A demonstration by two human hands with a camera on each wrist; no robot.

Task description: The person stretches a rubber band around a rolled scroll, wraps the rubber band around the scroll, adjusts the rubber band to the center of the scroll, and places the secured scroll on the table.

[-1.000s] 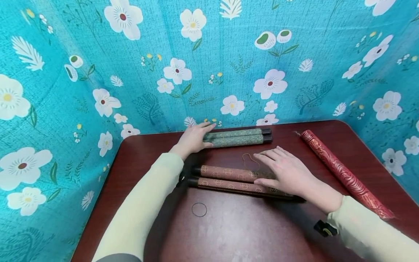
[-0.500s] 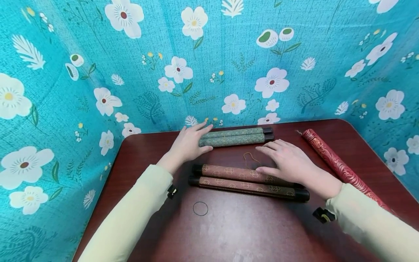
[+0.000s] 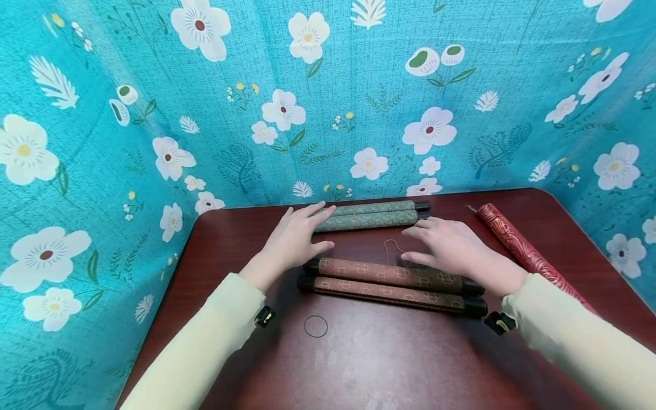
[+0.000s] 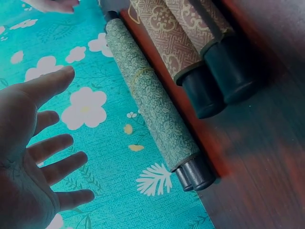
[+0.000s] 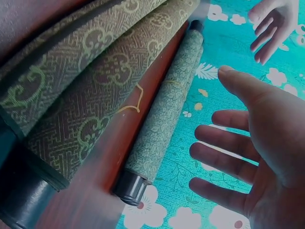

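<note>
A green patterned double-rolled scroll (image 3: 376, 219) with black end knobs lies along the table's back edge. In front of it rests a brown patterned scroll (image 3: 379, 287), its two rolls side by side with black knobs. My left hand (image 3: 289, 242) hovers over the left ends of both, fingers spread, holding nothing; the left wrist view shows its palm (image 4: 24, 157) apart from the scrolls. Above the brown scroll's right part hangs my right hand (image 3: 453, 245), fingers loosely extended. In the right wrist view that hand (image 5: 271, 148) grips nothing. A thin yellow cord loop (image 5: 138, 100) lies between the scrolls.
At the right, a red patterned roll (image 3: 533, 256) lies slanted on the dark red table (image 3: 348, 364). A thin dark elastic band (image 3: 315, 326) lies in front of the brown scroll. Blue floral cloth (image 3: 328, 102) hangs behind and at both sides.
My left hand has drawn back from the green scroll's left end, toward me and left. The right hand has lifted slightly, uncovering the right knobs of the brown scroll.
</note>
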